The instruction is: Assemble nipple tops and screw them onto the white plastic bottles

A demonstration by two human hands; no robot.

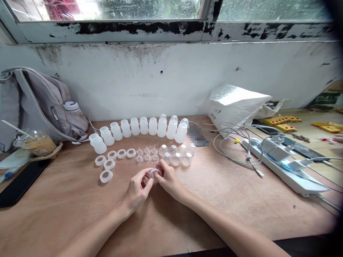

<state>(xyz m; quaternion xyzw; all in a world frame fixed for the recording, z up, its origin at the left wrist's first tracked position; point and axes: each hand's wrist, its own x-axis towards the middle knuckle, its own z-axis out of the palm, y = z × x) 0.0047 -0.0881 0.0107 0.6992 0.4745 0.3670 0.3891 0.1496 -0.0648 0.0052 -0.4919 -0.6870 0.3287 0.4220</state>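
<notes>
In the head view both hands meet over the table around one white collar ring (156,171). My left hand (137,187) grips its left side between thumb and fingers. My right hand (170,178) holds the right side, fingers closed at the rim and partly over the opening. Whether a nipple sits inside the ring I cannot tell. Just beyond lie several clear nipples (147,158) in two rows. Domed clear caps (175,159) stand to their right, and loose collar rings (106,176) to their left. Behind is an arc of frosted baby bottles (116,131); the three rightmost have domed caps on.
At left are a grey backpack (40,103), an iced drink cup (40,142) and a black phone (24,184). On the right, a white bag (233,107), coiled cables (227,142) and a power strip (289,175) with chargers. Yellow parts (284,123) lie farther right, near another person's hand (339,137).
</notes>
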